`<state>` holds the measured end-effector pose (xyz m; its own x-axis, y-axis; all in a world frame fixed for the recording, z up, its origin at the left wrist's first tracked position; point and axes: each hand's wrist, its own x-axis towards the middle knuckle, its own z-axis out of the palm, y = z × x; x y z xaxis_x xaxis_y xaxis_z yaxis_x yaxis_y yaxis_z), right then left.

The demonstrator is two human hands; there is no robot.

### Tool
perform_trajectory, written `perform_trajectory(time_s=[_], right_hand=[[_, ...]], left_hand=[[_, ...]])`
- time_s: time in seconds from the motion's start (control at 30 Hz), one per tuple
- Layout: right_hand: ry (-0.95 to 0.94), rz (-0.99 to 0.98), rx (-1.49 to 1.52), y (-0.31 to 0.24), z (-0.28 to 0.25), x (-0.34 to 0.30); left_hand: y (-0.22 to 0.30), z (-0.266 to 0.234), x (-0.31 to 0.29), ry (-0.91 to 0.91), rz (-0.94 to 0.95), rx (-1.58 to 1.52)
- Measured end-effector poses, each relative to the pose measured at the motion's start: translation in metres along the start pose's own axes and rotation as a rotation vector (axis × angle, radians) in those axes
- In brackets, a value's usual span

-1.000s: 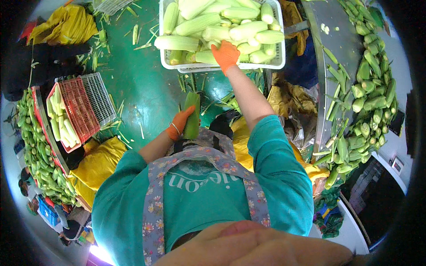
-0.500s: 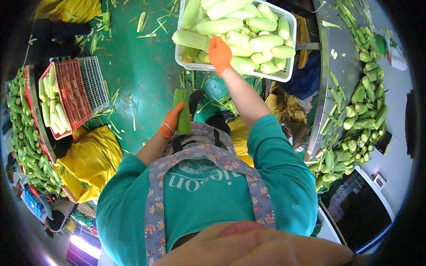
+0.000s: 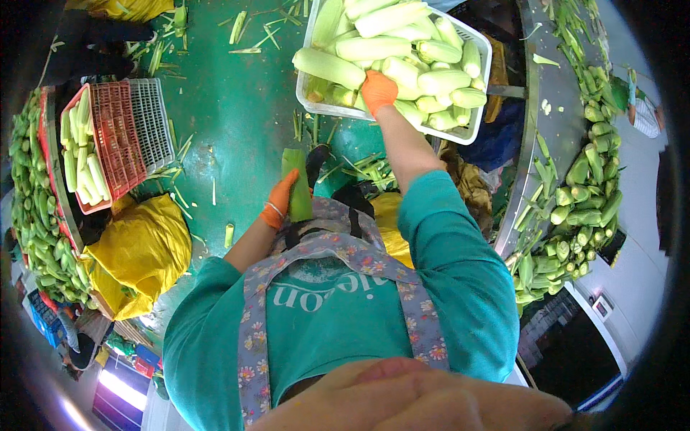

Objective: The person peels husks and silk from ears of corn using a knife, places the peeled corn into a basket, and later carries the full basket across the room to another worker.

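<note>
My left hand [image 3: 282, 197], in an orange glove, is closed around an upright green corn husk [image 3: 297, 183] in front of my apron. Whether an ear is inside the husk, I cannot tell. My right hand [image 3: 379, 92], also gloved in orange, reaches into a white plastic basket [image 3: 341, 110] heaped with pale husked ears of corn. Its fingers point down among the ears and are mostly hidden. Beside them lies the end of a long pale ear of corn [image 3: 329, 68], which slants across the basket's left side.
On the right, a metal table [image 3: 514, 194] carries a long pile of unhusked corn [image 3: 589, 194]. At left stand a red crate [image 3: 118, 136] with pale ears, another corn pile [image 3: 36, 208] and a yellow sack [image 3: 147, 251]. Husk scraps [image 3: 370, 167] litter the green floor.
My right hand has shifted slightly right, off the end of the long pale ear and further over the heap. The left hand keeps its hold on the husk. The whole view has shifted a little.
</note>
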<state>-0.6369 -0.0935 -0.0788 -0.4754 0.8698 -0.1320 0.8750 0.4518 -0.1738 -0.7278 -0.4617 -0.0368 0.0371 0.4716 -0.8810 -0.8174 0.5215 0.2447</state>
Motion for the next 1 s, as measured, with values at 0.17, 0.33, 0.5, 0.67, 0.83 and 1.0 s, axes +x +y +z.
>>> perform_trajectory(time_s=[0.17, 0.33, 0.5, 0.67, 0.83, 1.0], right_hand=[[-0.128, 0.123, 0.706, 0.026, -0.035, -0.021], [-0.425, 0.470, 1.241, 0.047, -0.050, -0.029], [-0.421, 0.391, 1.553, 0.035, -0.038, -0.019], [0.070, -0.125, 0.731, 0.023, -0.028, -0.025], [-0.382, 0.269, 1.529, -0.021, -0.042, -0.022], [-0.462, 0.120, 2.069, -0.041, 0.027, -0.009]], left_hand=[[0.000, -0.002, 0.002, 0.038, -0.029, -0.077], [0.024, 0.016, 0.023, -0.052, 0.101, 0.084], [0.119, 0.084, 0.056, 0.134, 0.630, 0.581], [0.184, 0.116, 0.083, 0.133, 0.827, 0.768], [0.203, 0.108, 0.117, 0.005, 0.765, 0.637], [0.218, 0.112, 0.118, -0.116, 0.591, 0.259]])
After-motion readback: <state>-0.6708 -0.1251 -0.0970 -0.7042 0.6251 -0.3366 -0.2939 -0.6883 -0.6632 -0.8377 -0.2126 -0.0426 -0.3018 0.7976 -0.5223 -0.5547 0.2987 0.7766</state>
